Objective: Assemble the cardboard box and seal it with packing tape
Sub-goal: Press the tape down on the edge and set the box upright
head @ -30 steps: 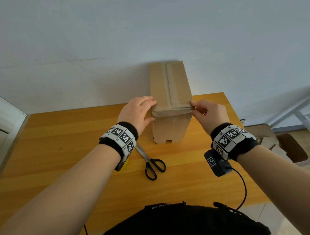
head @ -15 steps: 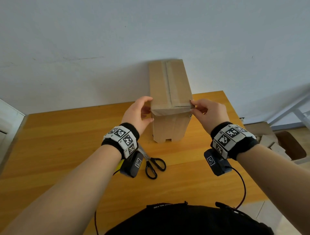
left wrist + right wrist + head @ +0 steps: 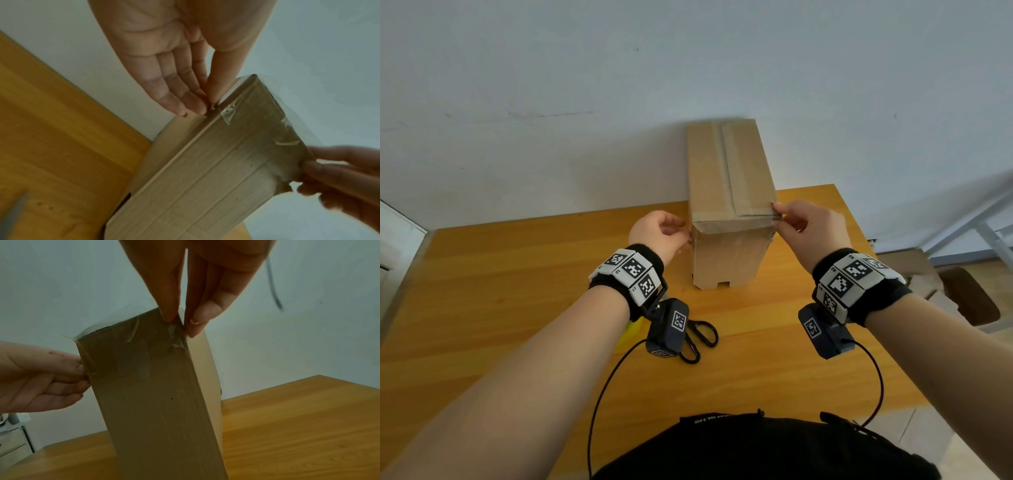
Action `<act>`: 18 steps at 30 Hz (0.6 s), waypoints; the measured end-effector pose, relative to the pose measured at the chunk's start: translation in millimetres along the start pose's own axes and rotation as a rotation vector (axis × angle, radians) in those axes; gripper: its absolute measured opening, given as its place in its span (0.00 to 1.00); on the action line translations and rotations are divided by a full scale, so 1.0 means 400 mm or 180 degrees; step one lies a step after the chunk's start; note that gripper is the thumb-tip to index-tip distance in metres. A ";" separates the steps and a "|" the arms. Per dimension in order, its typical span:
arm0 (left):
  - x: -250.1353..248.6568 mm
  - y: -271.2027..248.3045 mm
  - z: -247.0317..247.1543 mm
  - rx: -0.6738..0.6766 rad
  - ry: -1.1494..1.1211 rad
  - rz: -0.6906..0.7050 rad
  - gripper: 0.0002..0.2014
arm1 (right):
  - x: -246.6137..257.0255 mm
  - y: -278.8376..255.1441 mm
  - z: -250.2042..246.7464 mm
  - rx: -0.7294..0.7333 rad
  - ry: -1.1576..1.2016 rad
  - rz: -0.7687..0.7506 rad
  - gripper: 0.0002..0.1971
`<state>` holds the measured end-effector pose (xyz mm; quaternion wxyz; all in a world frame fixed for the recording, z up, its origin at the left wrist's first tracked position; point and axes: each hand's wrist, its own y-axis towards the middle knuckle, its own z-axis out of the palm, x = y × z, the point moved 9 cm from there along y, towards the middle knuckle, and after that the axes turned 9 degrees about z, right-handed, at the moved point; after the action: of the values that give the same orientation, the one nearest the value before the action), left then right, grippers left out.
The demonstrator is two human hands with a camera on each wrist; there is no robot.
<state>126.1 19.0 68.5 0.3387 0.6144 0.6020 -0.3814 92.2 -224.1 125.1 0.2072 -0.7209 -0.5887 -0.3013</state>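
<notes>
A tall cardboard box (image 3: 729, 171) stands upright on the wooden table (image 3: 517, 274), its top flaps closed and taped along the seam. A strip of clear tape (image 3: 736, 224) runs over the near top edge. My left hand (image 3: 688, 236) is at the box's left edge, where thumb and fingertips meet on the tape's left end (image 3: 207, 107). At the top right corner my right hand (image 3: 775, 212) pinches the tape's other end between thumb and forefinger (image 3: 180, 324). The tape looks wrinkled on the box front (image 3: 144, 366).
Black-handled scissors (image 3: 702, 337) lie on the table in front of the box, partly under my left wrist camera. A small yellow object (image 3: 631, 329) peeks out beneath my left forearm. The box's far side stands near the wall. A chair (image 3: 969, 298) stands off the table's right edge.
My left hand slid off the box's top left corner and down to its left edge, fingers now curled in. My right hand kept its pinch at the right corner.
</notes>
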 end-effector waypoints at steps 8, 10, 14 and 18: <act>-0.083 -0.033 -0.008 0.0042 0.1264 0.0732 0.08 | -0.001 0.000 0.001 0.0012 0.0004 0.0042 0.14; -0.100 -0.041 0.004 0.0196 0.1738 0.0856 0.12 | 0.001 0.000 0.002 0.0008 -0.0043 0.0037 0.14; -0.115 -0.031 0.005 0.0311 0.2172 0.0889 0.14 | 0.008 0.000 0.006 0.0022 -0.0096 -0.0004 0.14; -0.154 -0.045 -0.021 -0.0022 0.2162 0.1268 0.16 | 0.005 0.001 0.004 0.0053 -0.0056 0.0015 0.14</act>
<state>109.7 -2.6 127.0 0.1897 0.8093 0.5501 -0.0811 93.2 -221.7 125.3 0.2087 -0.7232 -0.5913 -0.2896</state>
